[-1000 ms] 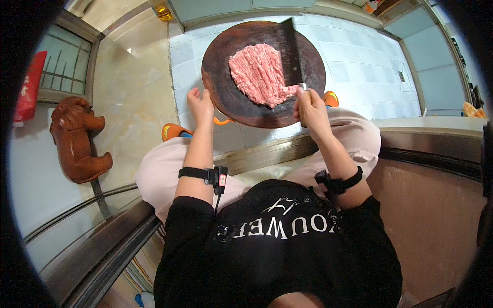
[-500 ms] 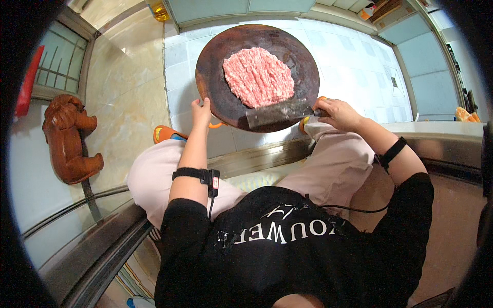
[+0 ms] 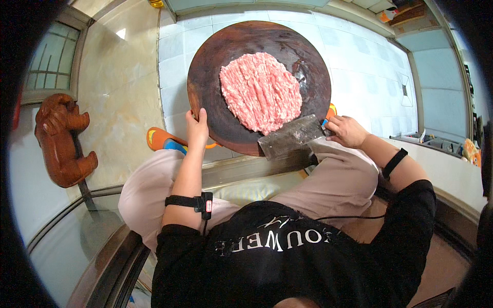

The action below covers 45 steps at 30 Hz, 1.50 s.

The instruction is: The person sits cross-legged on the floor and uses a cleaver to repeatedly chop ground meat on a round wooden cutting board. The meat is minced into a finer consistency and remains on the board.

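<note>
A round dark wooden chopping board [image 3: 205,72] is in front of me, above the tiled floor. Spread across its middle lies a flat patch of pink minced meat [image 3: 261,92], its surface marked by rows of chop lines. My left hand [image 3: 197,128] grips the board's near left rim, thumb on top. In my right hand [image 3: 346,132] is the handle of a cleaver [image 3: 291,136], mostly hidden by the fingers. The broad grey blade has bits of meat stuck to it. It lies slanted over the near right rim, close to the meat's lower edge.
A carved wooden animal figure [image 3: 64,141] stands at the left beside a marble-look floor [image 3: 123,77]. My knees flank the near side of the board, with an orange slipper [image 3: 162,139] below on the left. A white ledge [image 3: 436,164] with a dark tray runs along the right.
My right hand has brought the cleaver lower and nearer to me, its blade now slanted up to the right. The board looks larger and the view has shifted slightly. My left hand keeps its grip.
</note>
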Tool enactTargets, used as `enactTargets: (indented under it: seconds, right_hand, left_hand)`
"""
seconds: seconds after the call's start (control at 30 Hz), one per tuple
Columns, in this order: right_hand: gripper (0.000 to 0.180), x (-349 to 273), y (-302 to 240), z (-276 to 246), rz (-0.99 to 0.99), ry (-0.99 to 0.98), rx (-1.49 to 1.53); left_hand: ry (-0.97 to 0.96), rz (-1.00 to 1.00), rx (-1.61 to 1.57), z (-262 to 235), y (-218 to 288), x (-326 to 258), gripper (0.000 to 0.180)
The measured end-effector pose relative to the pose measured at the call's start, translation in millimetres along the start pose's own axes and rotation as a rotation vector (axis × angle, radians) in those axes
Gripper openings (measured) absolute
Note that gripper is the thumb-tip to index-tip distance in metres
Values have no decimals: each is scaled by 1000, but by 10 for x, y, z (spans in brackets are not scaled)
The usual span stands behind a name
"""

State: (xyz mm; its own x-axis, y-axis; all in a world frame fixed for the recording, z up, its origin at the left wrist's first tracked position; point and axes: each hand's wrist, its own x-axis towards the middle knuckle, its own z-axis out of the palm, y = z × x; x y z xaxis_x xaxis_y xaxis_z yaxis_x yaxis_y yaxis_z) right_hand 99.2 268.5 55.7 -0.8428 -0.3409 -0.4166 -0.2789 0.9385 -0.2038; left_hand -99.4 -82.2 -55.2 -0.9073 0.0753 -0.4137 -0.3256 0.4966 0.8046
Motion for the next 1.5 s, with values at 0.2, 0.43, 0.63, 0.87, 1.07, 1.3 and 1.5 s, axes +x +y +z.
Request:
enactTargets:
  seconds: [0.2,0.43,0.63,0.87,1.07,1.3,1.5]
  right_hand:
    - [32,125,53,135,-38,71,46]
    - [31,335,30,22,-11,167,44]
    - [30,579,-1,-142,-17,303,-21]
    - [30,864,228,-544,171,362,160]
    - [55,1432,504,-767,450,124,124]
    - [74,1542,680,-973,485,-132,408]
    - [72,1481,769,-1073,583,97,326]
  left_hand:
    - [25,80,84,-20,-9,-47,46]
    - [15,108,22,-17,14,-84,44]
    - [6,55,52,-14,-4,-88,44]
    - [9,81,48,-20,8,-88,44]
    - [5,62,105,-33,108,-148,44]
    - [7,53,103,-26,85,-157,42]
    - [8,74,95,-15,70,-147,42]
